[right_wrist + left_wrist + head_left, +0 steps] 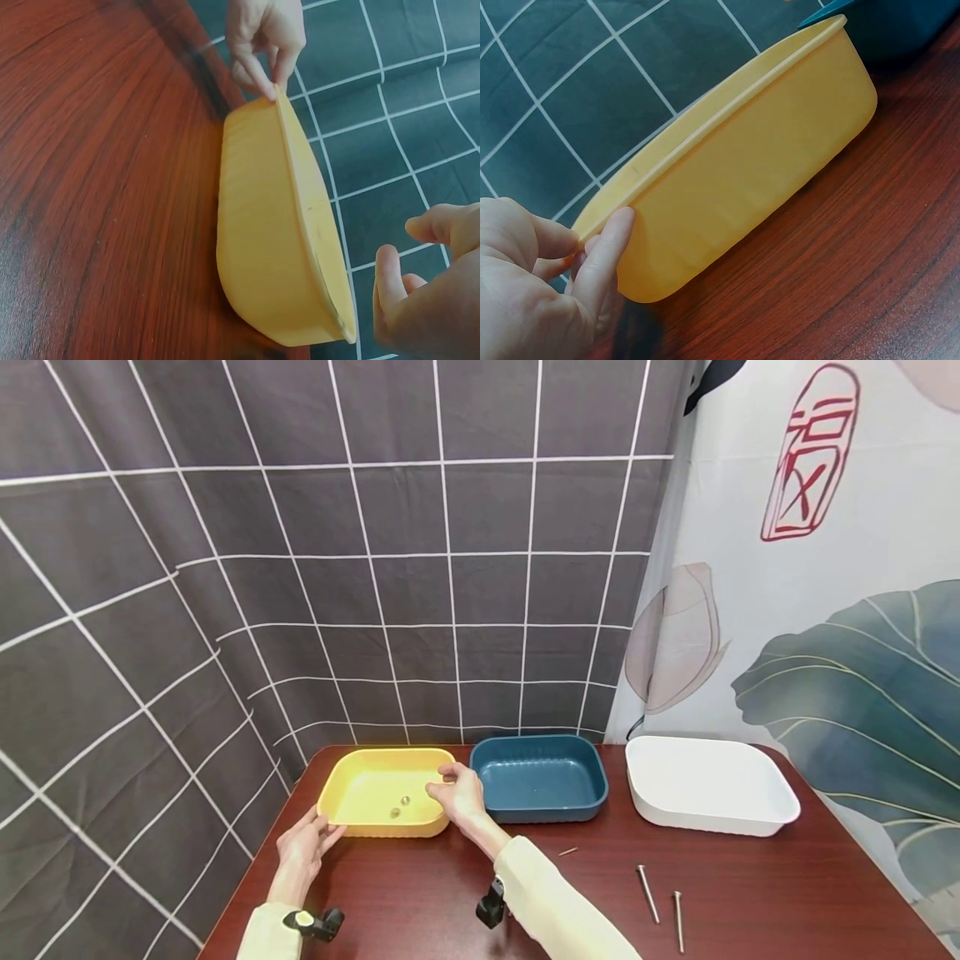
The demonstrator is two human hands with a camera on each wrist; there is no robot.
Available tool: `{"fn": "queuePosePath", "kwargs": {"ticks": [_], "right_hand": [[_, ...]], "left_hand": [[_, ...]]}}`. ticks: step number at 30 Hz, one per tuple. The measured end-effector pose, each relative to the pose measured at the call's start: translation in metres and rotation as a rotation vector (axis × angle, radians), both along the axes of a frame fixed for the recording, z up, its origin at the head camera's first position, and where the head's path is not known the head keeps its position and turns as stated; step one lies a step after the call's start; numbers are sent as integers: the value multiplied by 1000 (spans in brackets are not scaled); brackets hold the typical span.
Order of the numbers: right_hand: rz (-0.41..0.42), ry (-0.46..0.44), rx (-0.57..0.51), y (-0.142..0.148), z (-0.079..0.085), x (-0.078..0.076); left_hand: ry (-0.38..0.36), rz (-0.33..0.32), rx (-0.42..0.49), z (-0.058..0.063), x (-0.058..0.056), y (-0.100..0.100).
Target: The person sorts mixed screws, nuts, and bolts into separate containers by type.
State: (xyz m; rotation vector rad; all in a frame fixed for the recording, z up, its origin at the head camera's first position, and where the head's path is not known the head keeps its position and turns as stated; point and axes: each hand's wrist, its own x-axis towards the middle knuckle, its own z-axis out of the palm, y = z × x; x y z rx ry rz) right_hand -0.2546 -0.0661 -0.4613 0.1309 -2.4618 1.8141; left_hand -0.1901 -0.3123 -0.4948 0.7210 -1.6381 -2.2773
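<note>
A yellow plastic tray [352, 777] stands at the table's back left with two small brass-coloured nuts [394, 812] inside. My left hand [302, 847] pinches the tray's front-left corner, as the left wrist view also shows: a finger lies on the outer wall [727, 180] and the thumb is at the rim. Over the tray's right edge is my right hand [461, 795]. In the right wrist view the right hand [435, 285] has thumb and finger spread, with nothing between them. That view also shows the left hand [266, 37] at the far corner.
A blue tray [540, 814] stands right of the yellow one, then a white tray [712, 818] farther right. Two long bolts [647, 893] lie on the front right of the dark red table [420, 893]. A thin small metal piece [567, 852] lies before the blue tray.
</note>
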Motion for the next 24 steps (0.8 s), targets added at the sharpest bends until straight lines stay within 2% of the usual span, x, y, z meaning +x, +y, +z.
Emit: {"fn": "queuePosePath", "kwargs": {"ticks": [8, 24], "right_hand": [[12, 40, -55, 11, -3, 5], [44, 34, -116, 37, -13, 15]], "left_hand": [[6, 5, -2, -4, 0, -1], [-1, 5, 4, -1, 0, 0]]}}
